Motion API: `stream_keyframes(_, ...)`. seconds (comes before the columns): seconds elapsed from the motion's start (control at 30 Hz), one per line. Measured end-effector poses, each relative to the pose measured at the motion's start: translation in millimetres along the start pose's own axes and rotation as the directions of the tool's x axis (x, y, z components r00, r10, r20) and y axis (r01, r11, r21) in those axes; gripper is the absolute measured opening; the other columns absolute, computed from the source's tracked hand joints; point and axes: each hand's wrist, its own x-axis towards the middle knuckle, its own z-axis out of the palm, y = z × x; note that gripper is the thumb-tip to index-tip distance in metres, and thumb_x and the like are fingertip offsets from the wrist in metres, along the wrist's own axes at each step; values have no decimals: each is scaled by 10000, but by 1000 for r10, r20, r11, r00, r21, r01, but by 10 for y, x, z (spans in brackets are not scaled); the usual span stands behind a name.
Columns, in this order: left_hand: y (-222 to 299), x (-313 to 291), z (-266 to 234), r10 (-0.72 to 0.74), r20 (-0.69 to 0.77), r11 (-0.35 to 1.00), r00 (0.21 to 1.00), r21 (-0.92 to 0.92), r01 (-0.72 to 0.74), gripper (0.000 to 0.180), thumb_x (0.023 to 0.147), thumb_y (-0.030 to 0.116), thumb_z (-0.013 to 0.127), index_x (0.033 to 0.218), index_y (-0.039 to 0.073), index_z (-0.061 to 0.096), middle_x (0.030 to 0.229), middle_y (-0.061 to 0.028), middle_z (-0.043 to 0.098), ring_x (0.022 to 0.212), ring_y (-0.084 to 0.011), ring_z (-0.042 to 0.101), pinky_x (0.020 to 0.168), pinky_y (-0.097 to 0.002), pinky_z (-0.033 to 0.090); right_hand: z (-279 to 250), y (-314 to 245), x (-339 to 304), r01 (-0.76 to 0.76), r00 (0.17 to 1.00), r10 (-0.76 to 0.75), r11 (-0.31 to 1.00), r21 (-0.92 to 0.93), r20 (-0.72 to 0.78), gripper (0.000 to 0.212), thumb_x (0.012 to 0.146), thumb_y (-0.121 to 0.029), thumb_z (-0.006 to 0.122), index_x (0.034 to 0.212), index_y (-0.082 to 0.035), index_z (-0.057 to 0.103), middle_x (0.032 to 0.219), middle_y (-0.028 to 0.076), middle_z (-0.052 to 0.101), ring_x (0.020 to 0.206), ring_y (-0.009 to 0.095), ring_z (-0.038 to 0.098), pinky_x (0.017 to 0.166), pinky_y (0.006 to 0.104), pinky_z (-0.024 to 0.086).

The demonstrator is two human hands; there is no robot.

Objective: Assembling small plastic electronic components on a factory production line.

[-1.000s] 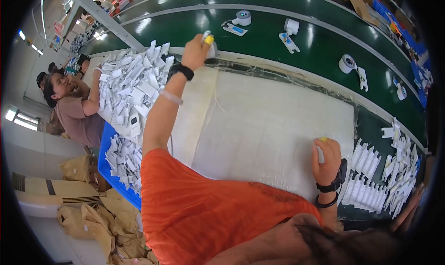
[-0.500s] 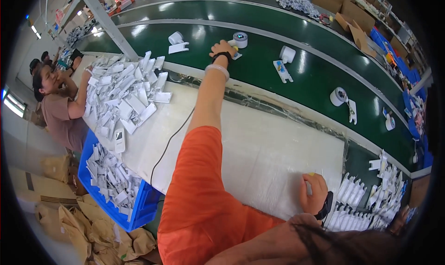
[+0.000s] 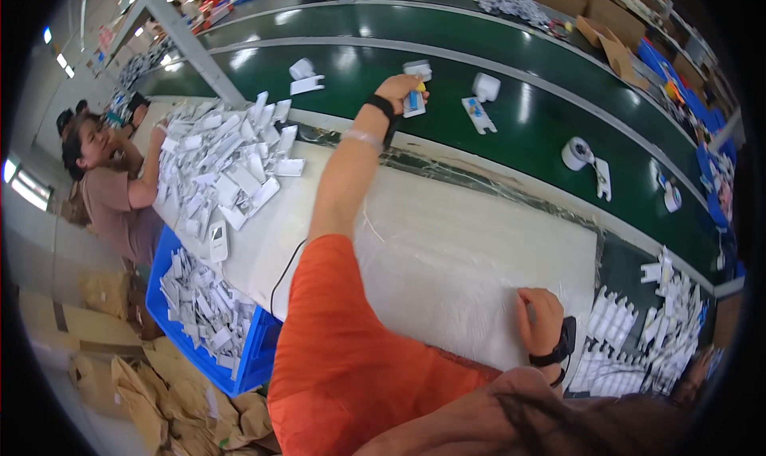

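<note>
Head view: left hand (image 3: 399,89) grips one white packet (image 3: 414,103).

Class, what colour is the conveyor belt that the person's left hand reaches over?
Dark green; the conveyor belt under the left hand shows best in the head view.

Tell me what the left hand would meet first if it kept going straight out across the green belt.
The left hand holds a small white card pack over the green conveyor belt. Straight on lies a white tape roll, probably first; depth is hard to judge.
</note>
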Motion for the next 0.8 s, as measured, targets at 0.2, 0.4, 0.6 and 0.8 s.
stream_keyframes(0.2,41,-1699,945,-69,496,990,865,142,-2,532,886,127,665,1377,121,463,1084,-88,635,709,-147,647,576,-313,582,-61,-21,-10,34,997,-38,998,-61,-71,239,811,13,662,1048,-4,644,997,174,658,945,348,628,819,386,500)
stream_keyframes(0.4,-509,-2859,1701,-337,754,823,564,527,-213,671,830,67,609,1454,132,373,1041,-75,594,681,-151,646,581,-280,551,-149,-195,97,60,976,-83,992,-114,-202,593,763,-57,715,1328,-43,536,1176,126,633,1168,332,555,1043,464,385)
stream_keyframes(0.6,-745,-3206,1951,-342,767,746,543,573,-341,698,876,118,604,1469,89,237,1022,-81,572,666,-152,625,603,-287,528,-232,8,-66,97,994,-107,972,-215,-32,415,747,-78,733,1147,-74,622,986,76,658,969,248,612,1041,446,394)
stream_keyframes(0.8,-921,-3122,1833,-229,691,583,685,661,-472,426,934,127,552,1337,33,449,991,-120,623,766,-172,639,691,-317,521,-302,54,-81,9,994,-8,1000,9,-107,174,769,-38,698,940,-70,697,772,60,640,722,255,619,1007,436,427)
